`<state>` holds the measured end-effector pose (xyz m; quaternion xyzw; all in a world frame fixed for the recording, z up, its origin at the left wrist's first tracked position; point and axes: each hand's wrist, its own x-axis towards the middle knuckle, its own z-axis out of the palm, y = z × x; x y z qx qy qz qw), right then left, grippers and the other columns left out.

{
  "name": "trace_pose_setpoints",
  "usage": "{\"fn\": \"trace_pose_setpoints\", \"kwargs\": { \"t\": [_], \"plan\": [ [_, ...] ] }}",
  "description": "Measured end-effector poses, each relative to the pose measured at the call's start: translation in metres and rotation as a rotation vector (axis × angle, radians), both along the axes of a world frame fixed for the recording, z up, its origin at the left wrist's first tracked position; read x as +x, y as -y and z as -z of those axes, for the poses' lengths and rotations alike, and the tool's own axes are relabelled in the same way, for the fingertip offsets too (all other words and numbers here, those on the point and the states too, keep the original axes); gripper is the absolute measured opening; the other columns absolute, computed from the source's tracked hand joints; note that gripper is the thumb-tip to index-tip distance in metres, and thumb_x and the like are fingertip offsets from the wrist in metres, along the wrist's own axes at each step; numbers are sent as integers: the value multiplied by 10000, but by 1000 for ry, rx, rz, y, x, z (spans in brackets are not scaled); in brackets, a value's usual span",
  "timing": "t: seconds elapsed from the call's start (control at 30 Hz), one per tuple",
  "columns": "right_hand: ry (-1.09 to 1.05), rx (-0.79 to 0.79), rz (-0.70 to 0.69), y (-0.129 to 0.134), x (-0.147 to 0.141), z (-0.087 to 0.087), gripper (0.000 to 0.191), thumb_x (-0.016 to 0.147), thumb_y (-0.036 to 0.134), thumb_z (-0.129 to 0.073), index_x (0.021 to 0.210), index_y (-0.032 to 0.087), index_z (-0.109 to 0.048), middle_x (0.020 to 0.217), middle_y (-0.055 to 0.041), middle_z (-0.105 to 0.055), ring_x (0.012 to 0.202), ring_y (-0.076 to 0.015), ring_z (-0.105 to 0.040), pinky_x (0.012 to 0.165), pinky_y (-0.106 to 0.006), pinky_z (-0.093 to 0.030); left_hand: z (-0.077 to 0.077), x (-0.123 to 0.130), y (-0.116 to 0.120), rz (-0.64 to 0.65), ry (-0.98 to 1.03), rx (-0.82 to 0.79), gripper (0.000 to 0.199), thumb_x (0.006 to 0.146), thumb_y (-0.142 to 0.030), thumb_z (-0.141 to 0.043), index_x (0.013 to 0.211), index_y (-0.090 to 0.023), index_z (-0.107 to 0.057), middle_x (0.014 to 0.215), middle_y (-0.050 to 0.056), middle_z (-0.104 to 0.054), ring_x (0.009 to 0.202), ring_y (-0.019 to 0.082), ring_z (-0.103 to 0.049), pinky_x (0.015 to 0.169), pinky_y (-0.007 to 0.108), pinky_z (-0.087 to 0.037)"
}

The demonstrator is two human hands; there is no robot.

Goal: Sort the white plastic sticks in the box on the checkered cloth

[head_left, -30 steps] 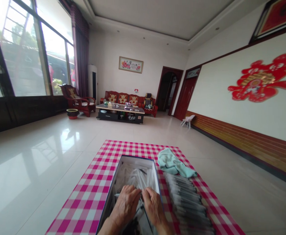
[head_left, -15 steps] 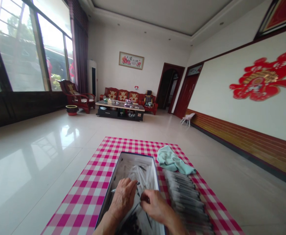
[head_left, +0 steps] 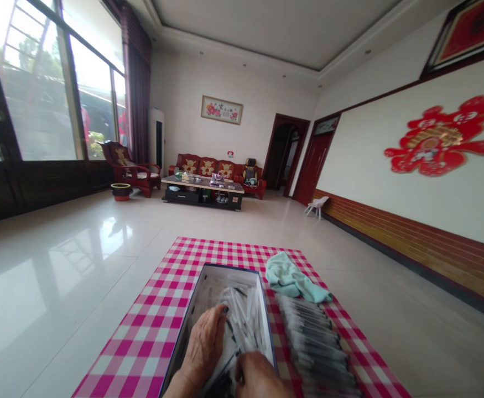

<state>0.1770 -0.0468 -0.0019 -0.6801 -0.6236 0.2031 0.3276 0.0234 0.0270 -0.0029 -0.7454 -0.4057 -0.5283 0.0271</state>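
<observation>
An open box (head_left: 263, 298) with a dark blue rim holds clear and white tube-like pieces (head_left: 242, 312), with small black parts near its front. Over the left side of the box is my left hand (head_left: 207, 338), closed, with a small dark tip showing at its fingertips; the rest of that item is hidden. My right hand (head_left: 259, 376) is lower, over the front right of the box, its fingers curled down among the pieces; what they hold is hidden. Right of the box lies a row of clear tubes with dark parts (head_left: 318, 345).
A pink and white checked cloth (head_left: 142, 326) covers the table. A mint-green rag (head_left: 293, 279) lies behind the tube row. Farther off are a low coffee table (head_left: 202, 185), a sofa and a small chair (head_left: 317, 205).
My right hand has moved down toward the front of the box, and its fingers are lower among the pieces. My left hand has shifted slightly toward me and left.
</observation>
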Motion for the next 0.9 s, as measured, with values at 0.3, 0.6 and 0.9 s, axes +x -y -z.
{"fn": "trace_pose_setpoints", "kwargs": {
  "t": [0.3,0.6,0.9],
  "plan": [
    [-1324,-510,-49,-54,-17,-27,122,691,276,-523,638,170,-551,499,33,-533,415,-106,-512,392,-203,-323,-12,-1,1,146,-78,55,254,917,-161,-361,1068,-201,-562,1137,102,-640,1066,192,-606,867,323,-537],
    [-1755,-541,88,-73,-19,-9,211,797,353,-583,752,146,-584,555,9,-641,460,-106,-593,435,-199,-397,-10,-1,0,76,133,-72,168,882,-173,-432,991,-188,-559,969,76,-646,888,174,-653,742,259,-550],
    [-1641,-214,148,-71,-14,-9,192,640,242,-748,725,134,-614,609,5,-668,506,-75,-579,446,-158,-408,-9,1,-2,107,152,-206,85,832,-172,-492,765,-207,-531,651,-30,-580,552,109,-592,546,193,-481]
  ]
}}
